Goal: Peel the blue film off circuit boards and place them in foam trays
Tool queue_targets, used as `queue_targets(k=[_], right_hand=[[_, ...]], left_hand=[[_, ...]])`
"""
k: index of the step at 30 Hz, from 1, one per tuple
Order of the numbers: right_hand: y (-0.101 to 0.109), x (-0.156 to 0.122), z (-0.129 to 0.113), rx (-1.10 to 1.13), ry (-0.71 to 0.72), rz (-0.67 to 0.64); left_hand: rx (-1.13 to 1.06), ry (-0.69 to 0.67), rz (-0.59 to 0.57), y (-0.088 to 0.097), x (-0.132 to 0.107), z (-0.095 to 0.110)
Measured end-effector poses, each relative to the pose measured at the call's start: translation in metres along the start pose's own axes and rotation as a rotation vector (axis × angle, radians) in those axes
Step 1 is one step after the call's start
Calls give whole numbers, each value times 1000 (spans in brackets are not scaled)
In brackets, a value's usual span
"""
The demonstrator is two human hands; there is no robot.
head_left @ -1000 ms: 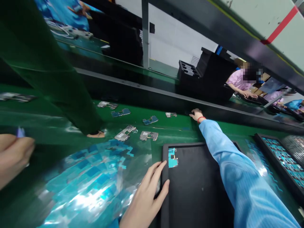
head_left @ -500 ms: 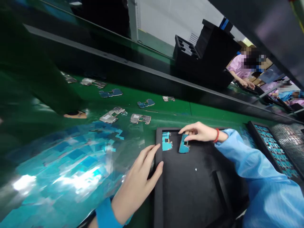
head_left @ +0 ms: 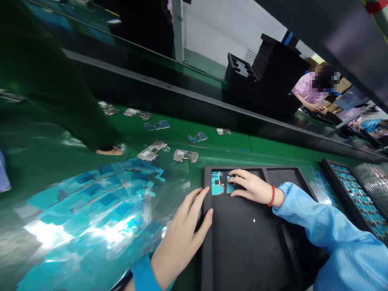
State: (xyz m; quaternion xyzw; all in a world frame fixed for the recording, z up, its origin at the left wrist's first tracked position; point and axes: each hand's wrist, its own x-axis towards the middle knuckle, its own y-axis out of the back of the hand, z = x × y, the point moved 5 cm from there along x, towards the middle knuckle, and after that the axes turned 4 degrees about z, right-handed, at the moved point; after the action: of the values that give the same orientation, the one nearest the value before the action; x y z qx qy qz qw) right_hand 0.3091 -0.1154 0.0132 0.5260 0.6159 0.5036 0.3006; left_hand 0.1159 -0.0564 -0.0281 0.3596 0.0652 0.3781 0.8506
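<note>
A black compartmented tray [head_left: 242, 246] lies before me. In its top left corner sits a circuit board [head_left: 217, 185] with blue film on it. Just right of that lies a second blue-filmed circuit board [head_left: 229, 188], partly hidden under my right hand [head_left: 250, 186]. The fingertips and thumb of that hand close about this board at the tray floor. My left hand [head_left: 182, 234] rests open at the tray's left rim, fingertips touching the edge, thumb apart, nothing held.
Left of the tray, many blue film pieces [head_left: 100, 202] lie under clear plastic on the green mat. Several bare boards [head_left: 185, 155] lie beyond. A filled tray [head_left: 359, 194] stands at right. A dark green post-like shape [head_left: 75, 89] rises at left; co-workers [head_left: 312, 89] sit behind the ledge.
My right hand has lowered the second board flat beside the first and turned over it. My left hand stays at the rim. The view has shifted slightly.
</note>
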Motion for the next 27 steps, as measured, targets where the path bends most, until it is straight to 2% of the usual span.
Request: queue_targets(k=[2, 4, 7, 9, 11, 13, 16, 19, 22, 24, 27], right_hand=[[10, 12, 5, -24, -13, -54], [23, 33, 24, -47, -65, -49], [37, 82, 78, -130, -286, 50], [37, 114, 119, -176, -439, 103], [33, 138, 150, -180, -521, 133], [29, 148, 169, -147, -543, 143], [29, 144, 184, -43, -564, 131], [37, 133, 186, 92, -609, 143], [38, 135, 163, 251, -621, 176], [25, 145, 134, 364, -596, 155], [-17, 168, 78, 620, -523, 19]], left_hand=[[0, -12, 10, 0, -1, 0], [-5, -27, 26, 0, -1, 0], [-18, -37, 46, 0, -2, -1], [-26, -35, 50, 0, -2, -2], [-36, -42, 52, 1, -2, -1], [-49, -62, 65, 2, -2, 1], [-55, -86, 76, 3, -2, 5], [-46, -73, 67, 1, -2, 6], [-52, -77, 78, 0, -2, 6], [-55, -87, 94, 1, -3, 6], [-49, -94, 101, 1, -3, 6]])
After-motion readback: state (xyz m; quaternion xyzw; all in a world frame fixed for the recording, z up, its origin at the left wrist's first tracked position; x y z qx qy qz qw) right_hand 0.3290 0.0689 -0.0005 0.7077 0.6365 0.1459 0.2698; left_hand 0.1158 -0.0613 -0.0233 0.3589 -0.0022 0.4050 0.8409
